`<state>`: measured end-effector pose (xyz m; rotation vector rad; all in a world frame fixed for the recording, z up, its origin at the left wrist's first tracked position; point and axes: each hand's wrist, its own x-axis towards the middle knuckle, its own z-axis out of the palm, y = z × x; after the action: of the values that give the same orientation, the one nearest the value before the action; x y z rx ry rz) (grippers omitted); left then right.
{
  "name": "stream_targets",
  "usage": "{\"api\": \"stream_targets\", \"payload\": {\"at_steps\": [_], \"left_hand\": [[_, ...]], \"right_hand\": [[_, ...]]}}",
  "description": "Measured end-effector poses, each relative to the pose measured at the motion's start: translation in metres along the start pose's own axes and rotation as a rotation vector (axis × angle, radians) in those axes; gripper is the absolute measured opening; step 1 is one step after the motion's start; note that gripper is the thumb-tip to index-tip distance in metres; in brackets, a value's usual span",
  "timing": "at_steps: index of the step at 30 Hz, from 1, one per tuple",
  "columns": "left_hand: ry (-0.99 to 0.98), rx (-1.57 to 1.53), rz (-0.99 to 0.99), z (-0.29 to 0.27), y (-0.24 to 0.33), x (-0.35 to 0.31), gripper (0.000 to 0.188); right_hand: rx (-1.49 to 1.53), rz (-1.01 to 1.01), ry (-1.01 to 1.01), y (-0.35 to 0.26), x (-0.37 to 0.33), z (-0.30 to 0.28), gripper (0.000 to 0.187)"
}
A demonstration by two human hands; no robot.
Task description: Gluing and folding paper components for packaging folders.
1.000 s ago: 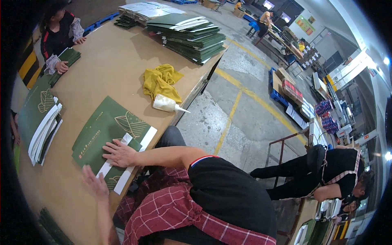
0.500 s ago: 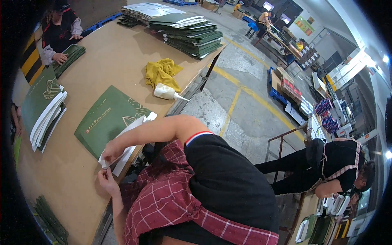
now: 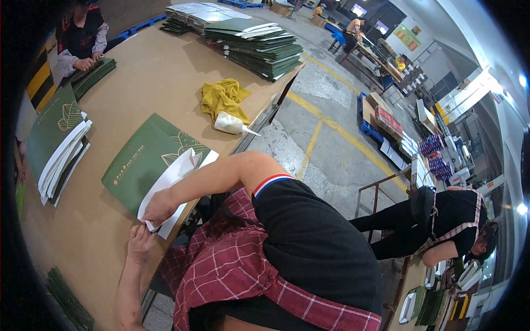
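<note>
A flat green paper bag (image 3: pixel 141 151) with gold leaf outlines lies on the tan table in front of me. Its white end flap (image 3: pixel 175 172) stands partly folded up along the side nearest me. My right hand (image 3: pixel 158 207) is closed on the white flap close to its lower corner. My left hand (image 3: pixel 141 243) is just below, fingers bent and pinching that same corner; the fingertips are partly hidden. Beyond the bag, a white squeeze bottle (image 3: pixel 229 123) with a pointed nozzle lies on its side against a crumpled yellow cloth (image 3: pixel 222 98).
Stacked green bags (image 3: pixel 256 47) stand at the table's far corner. More bags (image 3: pixel 58 138) lie at left, and others (image 3: pixel 69 298) at lower left. A co-worker (image 3: pixel 83 36) handles bags across the table. Another person (image 3: pixel 452 220) bends over a table at right.
My right hand has moved slightly along the flap, which now stands up more. My left hand has turned, its forearm further left. The co-worker's hands have come together over their bags.
</note>
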<state>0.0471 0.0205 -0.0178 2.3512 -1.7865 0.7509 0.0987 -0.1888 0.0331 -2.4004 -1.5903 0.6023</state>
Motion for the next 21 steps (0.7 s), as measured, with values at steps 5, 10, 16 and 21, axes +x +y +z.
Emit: {"api": "stream_targets", "payload": {"at_steps": [5, 10, 16, 21], "left_hand": [[0.000, -0.104, -0.273, 0.006, 0.021, 0.006, 0.017], [0.010, -0.056, -0.254, 0.014, 0.015, -0.002, 0.020], [-0.030, -0.079, -0.193, 0.009, 0.012, 0.009, 0.026], [-0.077, -0.212, -0.421, 0.008, 0.033, 0.013, 0.031]], "right_hand": [[0.050, -0.005, 0.053, 0.005, -0.002, 0.014, 0.038], [0.003, 0.104, -0.004, -0.009, -0.004, 0.001, 0.039], [0.076, 0.006, 0.163, 0.001, -0.015, 0.016, 0.033], [0.078, 0.120, 0.141, -0.001, -0.015, 0.025, 0.028]]}}
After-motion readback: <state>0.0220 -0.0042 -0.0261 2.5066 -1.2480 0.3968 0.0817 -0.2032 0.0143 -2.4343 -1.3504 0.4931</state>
